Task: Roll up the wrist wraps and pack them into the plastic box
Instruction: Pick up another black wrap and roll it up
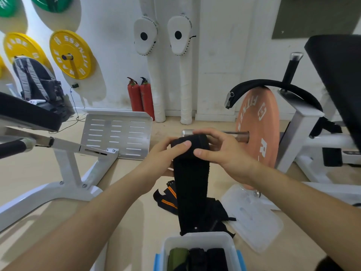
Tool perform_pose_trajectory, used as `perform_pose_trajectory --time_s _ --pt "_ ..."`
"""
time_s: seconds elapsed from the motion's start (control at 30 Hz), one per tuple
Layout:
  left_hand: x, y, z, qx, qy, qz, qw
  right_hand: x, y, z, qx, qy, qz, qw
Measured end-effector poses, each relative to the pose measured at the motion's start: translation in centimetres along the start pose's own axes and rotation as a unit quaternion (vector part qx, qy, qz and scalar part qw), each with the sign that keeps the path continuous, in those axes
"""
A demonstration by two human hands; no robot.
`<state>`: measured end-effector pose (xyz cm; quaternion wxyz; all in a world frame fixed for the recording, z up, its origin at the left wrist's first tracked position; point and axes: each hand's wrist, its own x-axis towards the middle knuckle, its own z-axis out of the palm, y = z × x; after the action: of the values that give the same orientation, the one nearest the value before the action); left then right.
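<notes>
Fingers (184, 143) first: both sets are clamped on the roll (192, 141) at the top of a black wrist wrap (190, 182). Left hand (166, 153) has its thumb pressed on the front of the roll, with the other fingers behind it and hidden. Right hand (220, 151) has its thumb at the roll's lower front edge and its fingers curled over the top. Nothing is slack at the grip.

Below the roll, the unrolled tail hangs straight down in mid-air. Its lower end reaches just behind the far rim of the plastic box (197, 236). We can't tell whether the tail end touches the floor (33, 169).

The box sits on the floor, well clear of the floor's far edge at the wall. Inside we see rolled wraps, one green (177, 257) and at least two black (214, 257), side by side. The lid (252, 214) lies flat on the floor just right of the box. Loose wraps (168, 202) with orange stripes lie in a heap on the floor just beyond the box, behind the hanging tail.

Our handling read:
- Woven strap, so light, soft and limp, with no stiffness to hold a shape.
- The roll likely springs loose if the pinch eases.
- Probably grippy, not slippery, and nothing fragile.
- Best hold is across the roll's width, thumbs in front and fingers behind, with the tail taut under its own weight.
- For packing, we'd pinch the finished roll over its free end so it can't unwind, then wedge it beside the others.

We judge the task mid-way: several wraps packed, one in hand, more on the floor.
</notes>
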<state>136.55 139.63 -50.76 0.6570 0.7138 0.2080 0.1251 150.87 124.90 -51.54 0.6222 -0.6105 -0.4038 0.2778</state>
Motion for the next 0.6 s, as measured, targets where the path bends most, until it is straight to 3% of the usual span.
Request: perform_pose_trajectory --time_s 0.2,0.33,0.6 --pt "0.19 -0.39 -0.26 -0.036 0.009 0.064 0.997 -0.06 -0.19 -0.05 -0.076 -0.007 -0.007 0.997" --pt "0.26 -0.51 -0.20 -0.037 0.056 0.127 0.990 0.05 -0.94 -0.06 0.000 -0.029 0.031 0.999" --pt "0.29 -1.00 0.06 0.023 0.056 0.199 0.978 0.42 -0.82 0.30 0.062 -0.042 0.094 0.993"
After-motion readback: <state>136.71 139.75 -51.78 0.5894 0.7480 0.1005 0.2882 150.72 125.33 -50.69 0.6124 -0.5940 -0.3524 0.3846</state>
